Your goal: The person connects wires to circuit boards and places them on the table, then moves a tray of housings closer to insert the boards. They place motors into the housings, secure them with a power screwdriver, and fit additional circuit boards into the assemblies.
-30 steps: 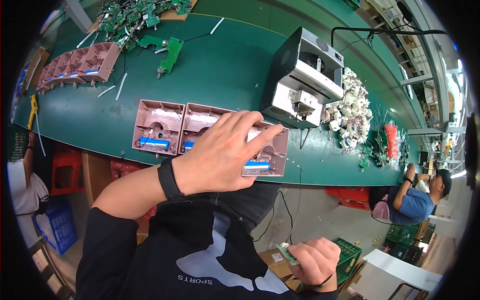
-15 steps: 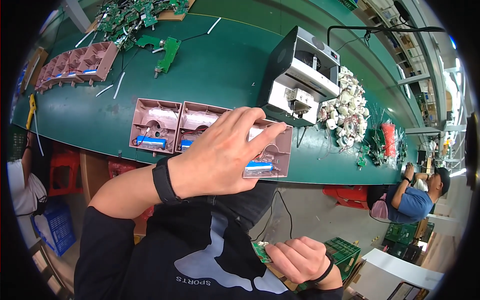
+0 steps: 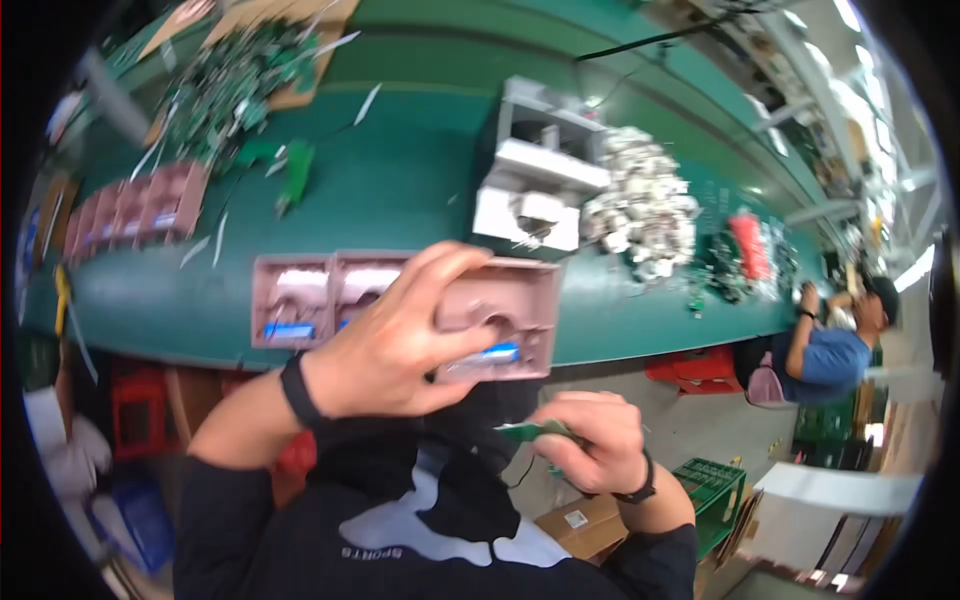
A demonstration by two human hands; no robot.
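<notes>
My left hand (image 3: 385,350) is closed on the right-hand pink plastic housing (image 3: 540,310) at the table's front edge, thumb and fingers over its left side. Inside that housing a blue cylindrical battery (image 3: 500,352) shows beside a round opening. To its left stand more pink compartments (image 3: 292,270), one with a blue battery (image 3: 288,331); my hand covers part of this row. In front of the table edge, my right hand (image 3: 600,435) pinches a small green circuit board (image 3: 520,432), blurred and seen nearly edge-on.
A black-and-silver machine (image 3: 545,165) stands behind the housings. Right of it are a heap of white parts (image 3: 645,205) and a red bundle (image 3: 750,247). Circuit boards (image 3: 235,85) are piled at the back left, near another pink row (image 3: 135,212). A co-worker (image 3: 835,335) sits at far right.
My right hand has risen toward the table edge with the circuit board. The right-hand housing has shifted toward me under my left hand and shows more of its inside. The view has also shifted.
</notes>
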